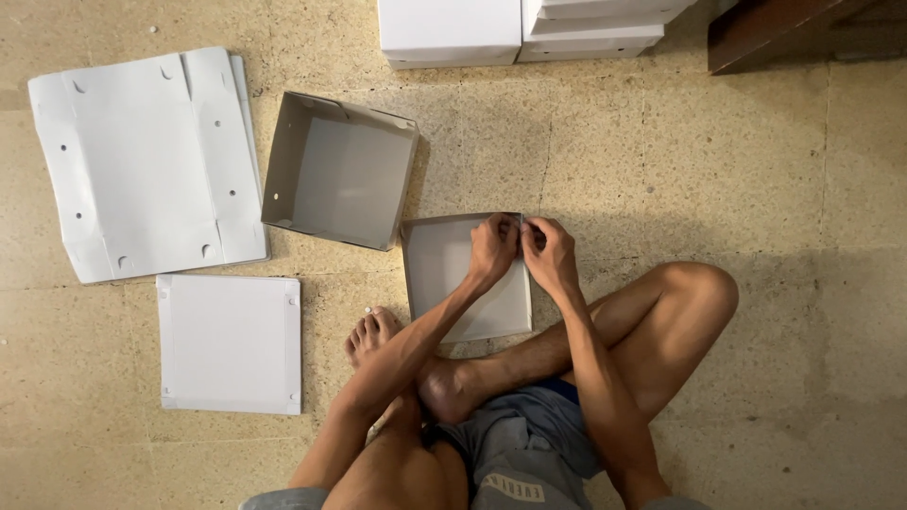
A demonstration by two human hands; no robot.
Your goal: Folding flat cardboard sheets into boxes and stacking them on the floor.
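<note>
Two hands meet at frame centre, both pinching the upper right corner of a shallow white cardboard tray (453,283) lying on the floor. Left hand (493,247) has its grip pressed together on the tray's top edge, fingers curled over the rim. Right hand (550,253) has its grip pinched on the same corner from the right side, fingertips just beside those of the left hand. Hands nearly touching; whether they do, cannot tell.

Tray sits centre frame, open side up, low walls folded up on the left and top. Its lower right part is hidden by the forearms. Bare foot (373,332) rests near the tray's lower left corner. Person sits cross-legged on a speckled stone floor (737,170), grey shorts at bottom centre.

Just beside the tray, up and left, stands a deeper open grey-white box (338,170), tilted a bit, its lower right corner close to the tray's upper left corner. Far left, upper part of frame, a stack of flat unfolded white cardboard sheets (142,161) with punched holes and slots. Below it, lower left, a finished white lid or box (230,343) lying face down. Top centre edge: stacked white finished boxes (449,28), cut off by the frame. Dark wooden furniture piece (765,28) in upper right corner.
</note>
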